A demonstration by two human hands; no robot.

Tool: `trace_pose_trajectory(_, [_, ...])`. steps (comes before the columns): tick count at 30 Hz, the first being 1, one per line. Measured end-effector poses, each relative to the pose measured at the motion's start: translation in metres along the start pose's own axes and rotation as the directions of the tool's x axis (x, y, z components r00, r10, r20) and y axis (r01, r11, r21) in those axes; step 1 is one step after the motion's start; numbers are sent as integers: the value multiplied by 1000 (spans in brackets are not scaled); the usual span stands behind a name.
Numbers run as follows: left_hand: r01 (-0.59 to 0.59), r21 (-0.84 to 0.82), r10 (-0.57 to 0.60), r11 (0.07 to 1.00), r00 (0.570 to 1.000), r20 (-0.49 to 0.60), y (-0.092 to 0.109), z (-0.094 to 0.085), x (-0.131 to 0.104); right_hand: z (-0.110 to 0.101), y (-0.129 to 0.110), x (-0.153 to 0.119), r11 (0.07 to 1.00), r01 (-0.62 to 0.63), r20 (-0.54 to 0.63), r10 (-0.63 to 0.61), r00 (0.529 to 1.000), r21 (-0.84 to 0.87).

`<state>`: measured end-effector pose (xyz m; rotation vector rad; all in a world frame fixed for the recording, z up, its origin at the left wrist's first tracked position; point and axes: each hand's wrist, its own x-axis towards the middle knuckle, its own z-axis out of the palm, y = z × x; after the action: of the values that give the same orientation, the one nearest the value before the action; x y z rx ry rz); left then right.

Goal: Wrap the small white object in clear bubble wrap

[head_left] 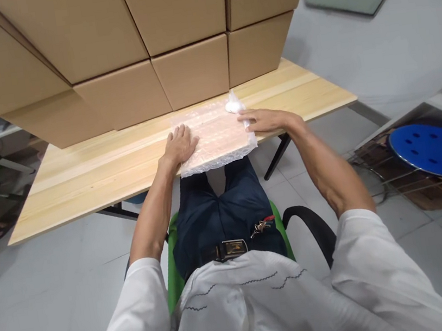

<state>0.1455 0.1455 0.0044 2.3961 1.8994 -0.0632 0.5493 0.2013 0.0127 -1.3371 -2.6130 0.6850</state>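
**Flat bubble-wrapped panel pinned under two palms at the near edge of the surface**

Wrapped in clear bubble film: a flat, squarish panel (217,136), pinkish-tan through the plastic, lying on the pale wooden surface (94,172) with its near edge just overhanging the front rim, above the lap. Likely stiff and fairly light, judging by how evenly it lies flat and holds its straight edges; possibly fragile, given the padding. Film bumpy, glossy, probably slippery against bare skin and against the smooth planks, so liable to slide when pushed sideways. Loose plastic puckered along the near edge and twisted into a white tuft (232,103) at the far right corner. Best held at two opposite edges, fingers under the rigid core rather than on loose film alone, which would stretch or tear.

Left hand (179,145) laid flat on the left edge of the panel, fingers spread and pointing away, pressing down, closed on nothing. Right hand (266,121) resting at the right edge, fingers extended leftward along the wrap near the tuft, likewise flat and not clamped around anything.

Surface of light pine boards, visible grain, dark metal legs below. Behind the panel, a stacked wall of plain brown cardboard boxes (191,71), matte, sharp-cornered, close to the panel's far edge. Below, dark trousers, a belt buckle, white sleeves, a green chair seat. Off to the right, a round blue perforated stool (436,150) on a grey tiled floor.
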Motion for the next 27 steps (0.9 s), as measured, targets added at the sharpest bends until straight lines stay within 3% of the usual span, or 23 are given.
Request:
trace_pose_trajectory(5, [4,24,-5,1000,1000,2,-1,0,0,-3,-1,-15,996,-88,-104,87,991,-7])
trace_pose_trajectory(14, [-1,-16,1,1000,1000,-9,-2,2,1,-5,5,-24,959,-275,-274,248,929,-64])
trace_pose_trajectory(18, [-9,-18,9,1000,1000,-26,-3,3,1,-12,-5,-33,882,-470,-381,420,824,-44])
trace_pose_trajectory(20, [-8,-18,8,1000,1000,-20,-2,2,0,-13,-16,-33,877,-480,-445,423,789,-17])
trace_pose_trajectory(22, [-8,-14,8,1000,1000,-13,-1,1,-1,-8,-32,-27,929,-369,-475,324,818,-2])
trace_pose_trajectory(24, [-7,-4,7,1000,1000,-8,-1,-1,-2,4,-50,-14,981,-193,-440,170,882,-9])
trace_pose_trajectory(27, [11,14,-11,1000,1000,1,0,-3,-3,31,-74,11,999,34,-206,-39,978,-27])
